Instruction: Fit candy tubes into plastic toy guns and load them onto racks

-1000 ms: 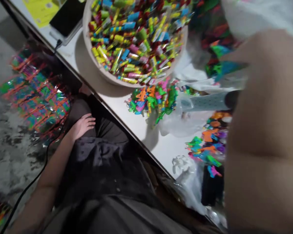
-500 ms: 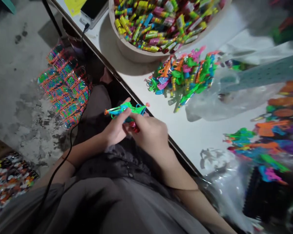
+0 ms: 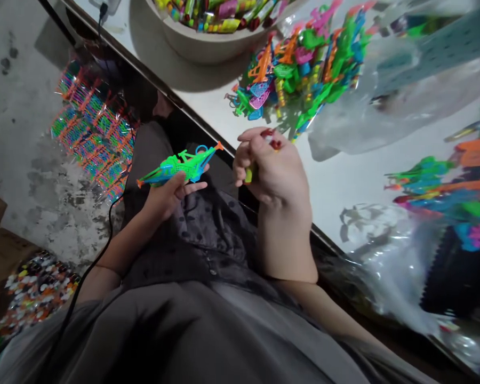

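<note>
My left hand is over my lap, closed round a green and blue plastic toy with small orange ends and a blue ring. The toy lies sideways across the fingers, with its kind unclear. By the table edge, my right hand is raised with curled fingers round small candy tubes. Their red ends stick out above the thumb, and a yellow bit shows below the fingers; the rest is hidden in the palm. The two hands are apart.
A round tub of candy tubes stands on the white table. Beside it lies a pile of similar colourful toys. Clear plastic bags lie at right. Bundled packs rest on the floor, and a black cable hangs at left.
My hands have separated. The left has moved left and slightly down with the toy; the right has moved right and up, towards the table, with the tubes. The view has shifted too.
</note>
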`<state>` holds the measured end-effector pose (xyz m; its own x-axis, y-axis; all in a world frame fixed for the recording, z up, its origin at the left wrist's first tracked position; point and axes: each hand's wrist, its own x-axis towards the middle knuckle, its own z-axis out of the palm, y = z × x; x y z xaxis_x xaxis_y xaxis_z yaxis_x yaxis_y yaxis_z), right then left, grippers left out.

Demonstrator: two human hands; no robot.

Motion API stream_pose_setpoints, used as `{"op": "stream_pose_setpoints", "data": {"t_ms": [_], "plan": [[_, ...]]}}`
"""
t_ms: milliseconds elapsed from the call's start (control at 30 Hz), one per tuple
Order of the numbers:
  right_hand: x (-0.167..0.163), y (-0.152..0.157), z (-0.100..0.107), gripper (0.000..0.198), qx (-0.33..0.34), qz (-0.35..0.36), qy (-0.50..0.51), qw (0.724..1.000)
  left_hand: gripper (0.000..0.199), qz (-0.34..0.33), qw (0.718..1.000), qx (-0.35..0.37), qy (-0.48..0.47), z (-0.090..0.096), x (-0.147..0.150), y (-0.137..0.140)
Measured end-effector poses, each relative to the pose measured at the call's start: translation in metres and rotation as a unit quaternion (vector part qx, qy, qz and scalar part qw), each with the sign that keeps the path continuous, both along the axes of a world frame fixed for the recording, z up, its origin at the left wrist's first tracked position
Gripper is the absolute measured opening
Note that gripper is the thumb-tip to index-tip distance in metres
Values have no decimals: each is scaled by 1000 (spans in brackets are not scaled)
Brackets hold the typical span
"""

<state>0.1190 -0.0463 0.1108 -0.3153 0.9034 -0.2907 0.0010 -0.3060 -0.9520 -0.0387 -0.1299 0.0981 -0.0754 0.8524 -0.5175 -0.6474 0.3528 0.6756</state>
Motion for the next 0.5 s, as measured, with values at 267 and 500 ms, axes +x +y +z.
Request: {"op": "stream_pose_setpoints", "data": {"t_ms": [267, 500], "plan": [[-5, -5, -26, 46, -109, 104, 70, 986, 39, 5, 999, -41, 4, -10, -12, -2], [-7, -9, -41, 47, -135, 29, 131, 982, 26, 21, 999, 29, 13, -15, -11, 1]]}}
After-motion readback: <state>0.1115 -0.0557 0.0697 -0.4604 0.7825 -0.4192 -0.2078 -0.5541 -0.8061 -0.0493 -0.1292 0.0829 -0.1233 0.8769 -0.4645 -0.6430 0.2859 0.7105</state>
